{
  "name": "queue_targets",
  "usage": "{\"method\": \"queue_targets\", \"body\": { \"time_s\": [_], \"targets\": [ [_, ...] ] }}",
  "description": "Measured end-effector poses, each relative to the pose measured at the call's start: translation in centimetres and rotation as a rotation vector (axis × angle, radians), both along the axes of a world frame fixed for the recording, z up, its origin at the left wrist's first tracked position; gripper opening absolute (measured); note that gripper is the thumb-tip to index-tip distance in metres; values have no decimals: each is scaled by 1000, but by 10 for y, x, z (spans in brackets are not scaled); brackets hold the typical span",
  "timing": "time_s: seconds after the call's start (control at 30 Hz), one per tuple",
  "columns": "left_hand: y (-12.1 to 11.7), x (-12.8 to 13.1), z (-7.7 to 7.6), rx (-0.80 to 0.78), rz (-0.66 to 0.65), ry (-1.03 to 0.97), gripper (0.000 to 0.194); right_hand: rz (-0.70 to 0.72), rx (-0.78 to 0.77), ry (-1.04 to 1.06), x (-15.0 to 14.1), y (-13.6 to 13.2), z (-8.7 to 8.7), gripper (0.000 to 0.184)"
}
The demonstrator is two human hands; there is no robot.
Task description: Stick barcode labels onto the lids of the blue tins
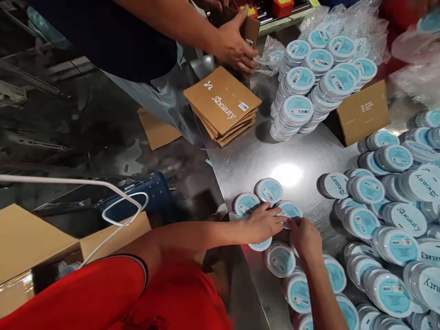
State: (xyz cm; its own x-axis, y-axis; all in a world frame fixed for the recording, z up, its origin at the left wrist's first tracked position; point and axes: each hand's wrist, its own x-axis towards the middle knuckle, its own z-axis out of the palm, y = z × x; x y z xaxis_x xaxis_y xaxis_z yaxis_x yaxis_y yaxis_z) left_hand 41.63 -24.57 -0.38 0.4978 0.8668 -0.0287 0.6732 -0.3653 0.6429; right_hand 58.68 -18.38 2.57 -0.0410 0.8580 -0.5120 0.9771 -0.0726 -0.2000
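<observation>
My left hand (265, 224) lies over a small group of round white jars with blue labels, its fingers stretched across one jar (290, 208). My right hand (306, 237) is closed in a pinch at that jar's near edge, close to my left fingertips. What it pinches, if anything, is too small to make out. Two more jars, one labelled jar (270, 189) and another jar (246, 202), stand just beyond my left hand. Closer to me, a duller-labelled jar (280, 260) sits beside my right wrist.
Stacked jars (398, 245) crowd the metal table's (240, 160) right side; taller stacks (299, 110) stand farther back near bubble wrap (343, 18). Flat brown "beauty" cartons (223, 101) lie at the table edge. A co-worker's hand (235, 43) handles a box. A white cable (117, 185) hangs left.
</observation>
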Motion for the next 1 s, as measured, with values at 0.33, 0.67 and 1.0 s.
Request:
{"method": "queue_targets", "body": {
  "time_s": [0.33, 0.67, 1.0],
  "targets": [
    [-29, -24, 48, -551, 388, -461, 27, -340, -180, 736, -17, -70, 67, 52],
    [-81, -43, 65, -661, 464, -500, 20, -401, -202, 713, -36, -143, 49, 47],
    [-100, -46, 43, -788, 495, -511, 11, -440, -80, 623, -40, -172, 40, 44]
  ]
}}
